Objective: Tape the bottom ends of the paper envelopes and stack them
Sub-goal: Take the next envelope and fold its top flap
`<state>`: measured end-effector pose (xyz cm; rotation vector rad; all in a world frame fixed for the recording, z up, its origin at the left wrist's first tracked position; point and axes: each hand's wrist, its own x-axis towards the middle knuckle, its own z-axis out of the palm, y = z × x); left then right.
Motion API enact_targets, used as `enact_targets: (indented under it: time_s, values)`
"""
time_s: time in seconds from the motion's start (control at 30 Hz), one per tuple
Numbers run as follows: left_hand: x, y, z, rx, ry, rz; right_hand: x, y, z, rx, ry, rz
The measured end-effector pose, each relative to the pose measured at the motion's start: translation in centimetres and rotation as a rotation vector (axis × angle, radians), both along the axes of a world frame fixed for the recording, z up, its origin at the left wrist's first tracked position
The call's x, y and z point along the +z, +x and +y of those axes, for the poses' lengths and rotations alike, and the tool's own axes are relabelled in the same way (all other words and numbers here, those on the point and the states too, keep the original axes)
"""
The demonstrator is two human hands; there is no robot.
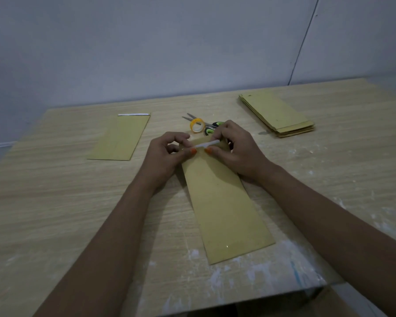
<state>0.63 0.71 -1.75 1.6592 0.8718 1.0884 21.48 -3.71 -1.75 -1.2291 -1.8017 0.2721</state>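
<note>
A long yellow-brown paper envelope (224,213) lies lengthwise on the wooden table (55,202) in front of me. At its far end my left hand (167,154) and my right hand (236,149) pinch a shiny strip of clear tape (207,144) between thumb and fingers, right at the envelope's edge. One taped envelope (121,138) lies flat at the left, a bright tape line along its far end. A stack of several envelopes (277,113) sits at the back right. The tape roll (197,125) with a yellow core stands behind my hands.
Scissors (209,128) with black and green handles lie just behind the tape roll, partly hidden by my right hand. White smears mark the table's right and near side. The near table edge (249,300) is cut off at the lower right. A plain wall rises behind.
</note>
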Motion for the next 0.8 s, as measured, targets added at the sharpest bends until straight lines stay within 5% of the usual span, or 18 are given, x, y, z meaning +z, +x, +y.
enact_targets:
  time_s: [0.8]
  values:
    - [-0.07, 0.24, -0.14, -0.092, -0.090, 0.006, -0.04, 0.33, -0.03, 0.005, -0.100, 0.086]
